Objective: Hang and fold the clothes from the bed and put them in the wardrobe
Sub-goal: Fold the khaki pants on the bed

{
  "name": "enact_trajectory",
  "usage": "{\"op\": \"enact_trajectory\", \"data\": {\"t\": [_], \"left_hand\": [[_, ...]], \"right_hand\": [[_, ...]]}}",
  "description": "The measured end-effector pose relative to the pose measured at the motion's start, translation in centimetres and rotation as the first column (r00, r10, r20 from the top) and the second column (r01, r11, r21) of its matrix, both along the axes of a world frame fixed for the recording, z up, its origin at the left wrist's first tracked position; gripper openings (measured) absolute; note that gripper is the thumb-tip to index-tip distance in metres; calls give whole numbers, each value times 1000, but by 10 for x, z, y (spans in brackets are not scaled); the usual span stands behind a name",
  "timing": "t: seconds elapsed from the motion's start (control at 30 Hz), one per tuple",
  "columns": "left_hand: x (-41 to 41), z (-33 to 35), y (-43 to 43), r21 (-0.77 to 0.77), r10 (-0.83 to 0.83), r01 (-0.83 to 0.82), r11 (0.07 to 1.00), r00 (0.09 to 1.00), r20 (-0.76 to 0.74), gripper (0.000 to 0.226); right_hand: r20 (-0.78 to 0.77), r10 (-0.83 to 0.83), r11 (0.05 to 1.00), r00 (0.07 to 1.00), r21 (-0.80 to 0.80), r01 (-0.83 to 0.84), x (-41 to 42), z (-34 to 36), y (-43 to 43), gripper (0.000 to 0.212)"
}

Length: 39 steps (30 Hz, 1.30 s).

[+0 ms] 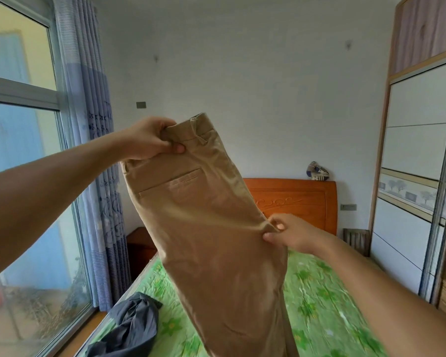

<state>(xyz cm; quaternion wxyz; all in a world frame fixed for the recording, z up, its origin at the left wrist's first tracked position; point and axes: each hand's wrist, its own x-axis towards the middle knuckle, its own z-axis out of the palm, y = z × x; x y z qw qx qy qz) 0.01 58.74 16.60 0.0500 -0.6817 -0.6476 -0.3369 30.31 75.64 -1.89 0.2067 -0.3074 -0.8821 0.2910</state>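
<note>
I hold a pair of tan trousers (206,228) up in the air over the bed (325,305), folded lengthwise with a back pocket facing me. My left hand (150,140) grips the waistband at the top. My right hand (289,234) pinches the right edge near the crotch seam. The legs hang down out of the bottom of the view. A dark grey garment (131,325) lies crumpled on the bed's left edge. The wardrobe (417,155) stands at the right, with white sliding doors.
The bed has a green floral sheet and an orange wooden headboard (299,202) with a small patterned object (317,171) on top. A large window (18,202) and blue curtain (98,176) fill the left side. A wooden nightstand (139,246) sits left of the bed.
</note>
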Motion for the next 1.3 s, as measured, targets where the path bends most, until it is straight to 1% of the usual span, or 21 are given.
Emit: {"op": "enact_trajectory", "data": {"t": [0.07,0.1,0.17,0.23,0.27,0.33,0.4,0.43,0.53,0.63,0.67,0.7,0.73,0.77,0.83,0.9,0.93,0.97,1.0,1.2,1.3], "left_hand": [[12,2,7,7,-3,3,1000,999,-40,23],[19,3,11,0,-3,3,1000,998,-70,21],[31,4,17,-25,-11,8,1000,991,-134,21],[37,5,22,-34,-4,-3,999,980,-200,21],[38,6,23,-37,5,-14,999,974,-228,20],[40,7,26,-45,22,-34,998,967,-252,20],[45,7,29,-63,37,-57,996,958,-283,22],[49,6,31,-68,43,-67,995,948,-315,25],[59,1,31,-50,72,-103,993,904,-421,36],[44,4,9,-97,203,-277,956,861,-466,57],[32,2,-2,-163,202,-288,944,892,-405,58],[21,-4,-12,-239,168,-236,942,947,-273,55],[11,-14,-20,-284,109,-126,951,991,-77,52],[2,-26,-25,-267,36,6,964,987,154,50],[1,-61,-25,-84,-109,182,980,837,537,44],[16,-96,-18,141,-230,190,972,610,758,34],[26,-109,-13,210,-258,151,966,521,813,30],[37,-118,-10,248,-272,114,962,478,835,30],[47,-125,-7,274,-282,89,958,475,834,34],[96,-124,-18,414,-267,-61,908,677,686,60],[122,-99,-31,473,-349,-41,880,619,704,67]], "right_hand": [[-200,113,974,973,-173,-149,-7,14,-7,52],[-276,133,968,952,-169,-184,-13,20,-10,62],[-370,149,980,917,-69,-187,-24,32,-19,50],[-361,151,988,920,14,-156,-28,38,-23,27],[-338,152,988,929,18,-156,-28,40,-21,24],[-341,170,975,925,-80,-209,-29,49,-22,37],[-434,195,943,879,-164,-290,-36,70,-28,56],[-494,187,941,849,-157,-299,-41,81,-31,56],[-616,137,974,776,-60,-220,-52,99,-40,32],[-713,89,967,696,-105,-231,-55,91,-37,26],[-727,80,956,682,-137,-258,-53,88,-35,27],[-733,81,943,676,-164,-290,-51,84,-32,28],[-738,82,929,670,-187,-320,-49,80,-29,29],[-747,76,916,660,-209,-342,-47,76,-27,29],[-775,49,893,630,-248,-375,-45,69,-25,26],[-803,27,866,595,-278,-415,-44,63,-27,26],[-815,18,854,579,-289,-433,-44,60,-29,27],[-825,8,847,565,-295,-443,-42,59,-32,28],[-834,-1,845,551,-296,-446,-40,58,-35,28],[-869,-21,884,494,-247,-397,-3,69,-70,17],[-893,19,931,450,-148,-335,22,87,-94,17]]}}
